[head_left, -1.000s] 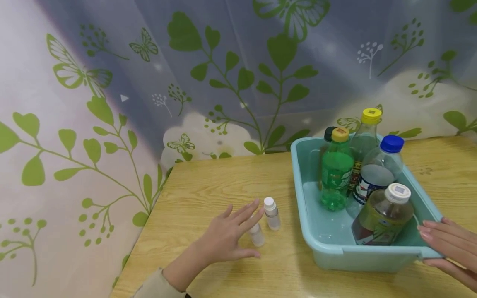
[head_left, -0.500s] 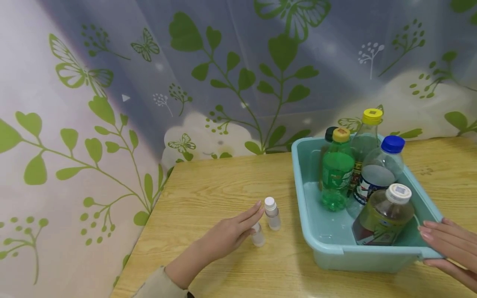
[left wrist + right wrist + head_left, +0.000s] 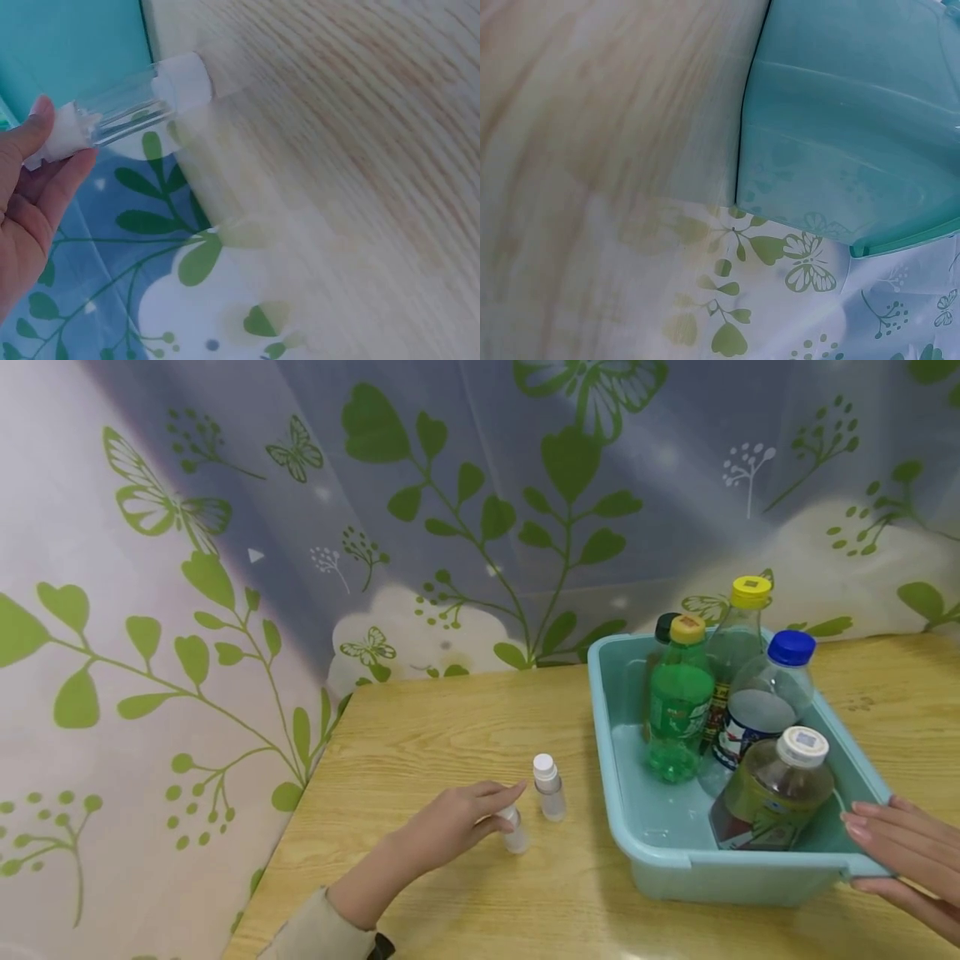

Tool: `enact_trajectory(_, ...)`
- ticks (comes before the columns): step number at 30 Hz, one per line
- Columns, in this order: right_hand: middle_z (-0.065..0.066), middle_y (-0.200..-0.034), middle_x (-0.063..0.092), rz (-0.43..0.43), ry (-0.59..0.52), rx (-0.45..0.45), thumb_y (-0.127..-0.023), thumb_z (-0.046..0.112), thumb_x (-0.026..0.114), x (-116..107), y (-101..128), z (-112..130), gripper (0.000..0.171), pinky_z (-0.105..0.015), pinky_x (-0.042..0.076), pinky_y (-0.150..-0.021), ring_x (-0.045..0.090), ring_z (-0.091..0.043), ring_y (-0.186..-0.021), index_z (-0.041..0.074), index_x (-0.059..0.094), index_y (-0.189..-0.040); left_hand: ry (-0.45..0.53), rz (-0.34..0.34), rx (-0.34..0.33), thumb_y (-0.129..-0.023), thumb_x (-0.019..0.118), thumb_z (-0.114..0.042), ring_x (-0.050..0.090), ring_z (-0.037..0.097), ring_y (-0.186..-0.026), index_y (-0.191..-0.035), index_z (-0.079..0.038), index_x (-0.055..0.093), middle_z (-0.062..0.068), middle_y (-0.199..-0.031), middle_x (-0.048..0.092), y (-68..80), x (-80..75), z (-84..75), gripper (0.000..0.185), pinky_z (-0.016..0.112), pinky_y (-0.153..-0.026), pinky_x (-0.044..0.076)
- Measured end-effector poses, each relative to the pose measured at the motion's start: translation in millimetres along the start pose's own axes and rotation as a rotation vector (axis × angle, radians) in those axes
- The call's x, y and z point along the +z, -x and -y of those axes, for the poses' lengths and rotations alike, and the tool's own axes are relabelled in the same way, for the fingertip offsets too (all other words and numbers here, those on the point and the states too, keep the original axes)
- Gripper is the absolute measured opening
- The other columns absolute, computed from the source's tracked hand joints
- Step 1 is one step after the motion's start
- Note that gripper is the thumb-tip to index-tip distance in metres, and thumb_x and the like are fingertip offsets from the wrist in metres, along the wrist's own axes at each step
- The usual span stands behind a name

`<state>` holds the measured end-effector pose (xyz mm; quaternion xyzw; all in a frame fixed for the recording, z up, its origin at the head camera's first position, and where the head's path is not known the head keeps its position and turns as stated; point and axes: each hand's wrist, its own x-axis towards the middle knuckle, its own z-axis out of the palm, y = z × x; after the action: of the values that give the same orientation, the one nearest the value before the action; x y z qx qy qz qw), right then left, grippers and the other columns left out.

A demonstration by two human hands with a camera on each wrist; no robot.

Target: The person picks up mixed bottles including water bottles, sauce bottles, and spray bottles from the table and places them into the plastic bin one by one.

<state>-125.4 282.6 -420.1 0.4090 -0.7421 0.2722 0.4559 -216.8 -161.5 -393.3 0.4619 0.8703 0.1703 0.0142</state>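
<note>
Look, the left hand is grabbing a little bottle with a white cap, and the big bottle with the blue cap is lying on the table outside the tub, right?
Not quite. The blue-capped bottle stands inside the teal tub, as the head view shows. The left hand does grip a small white-capped bottle.
</note>
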Motion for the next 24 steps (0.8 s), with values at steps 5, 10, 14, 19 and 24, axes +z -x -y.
enact_trajectory(5, 0.005, -0.129, 0.055, 0.012, 0.013, 0.013, -0.093, 0.036, 0.056, -1.1, 1.5, -1.1, 0.048, -0.022, 0.031, -0.109, 0.049, -0.005, -0.125, -0.007, 0.067, -0.110, 0.059, 0.044, -0.023, -0.091, 0.061, -0.018, 0.064, 0.010, -0.096, -0.136, -0.007, 0.052, 0.007, -0.116, 0.065, -0.8, -5.2, -2.0, 0.047, 0.014, -0.078, 0.050)
enact_trajectory(10, 0.004, -0.129, 0.055, 0.002, 0.001, 0.009, -0.093, 0.036, 0.057, -0.8, 0.7, -0.9, 0.048, -0.022, 0.032, -0.108, 0.050, -0.005, -0.125, -0.008, 0.067, -0.109, 0.108, 0.097, -0.061, -0.089, 0.064, -0.018, 0.063, 0.009, -0.098, -0.129, -0.007, 0.059, 0.006, -0.116, 0.065, -2.3, -10.9, -4.8, 0.041, 0.014, -0.079, 0.049)
enact_trajectory(14, 0.004, -0.129, 0.055, 0.009, -0.002, 0.017, -0.093, 0.036, 0.057, -1.1, 2.3, -1.5, 0.048, -0.022, 0.032, -0.108, 0.049, -0.005, -0.125, -0.008, 0.067, -0.110, 0.116, 0.135, -0.058, -0.088, 0.065, -0.015, 0.063, 0.009, -0.099, -0.120, -0.006, 0.064, 0.006, -0.114, 0.067, -3.0, -15.7, -7.2, 0.033, 0.014, -0.080, 0.049)
enact_trajectory(19, 0.008, -0.131, 0.053, 0.048, 0.026, 0.031, -0.094, 0.039, 0.054, -3.0, 3.7, -1.6, 0.048, -0.021, 0.031, -0.109, 0.047, -0.003, -0.126, -0.005, 0.067, -0.111, 0.116, 0.157, -0.024, -0.085, 0.068, -0.011, 0.062, 0.007, -0.096, -0.106, -0.006, 0.069, 0.003, -0.106, 0.068, -4.0, -24.6, -11.9, 0.022, 0.013, -0.077, 0.049)
enact_trajectory(24, 0.009, -0.131, 0.053, 0.051, 0.037, 0.034, -0.094, 0.039, 0.054, -3.5, 3.5, -0.5, 0.048, -0.020, 0.031, -0.108, 0.047, -0.002, -0.126, -0.004, 0.068, -0.111, 0.117, 0.194, 0.014, -0.085, 0.068, -0.012, 0.061, 0.003, -0.092, -0.104, -0.008, 0.069, 0.000, -0.103, 0.067, -7.8, -37.8, -20.6, 0.020, 0.012, -0.076, 0.048)
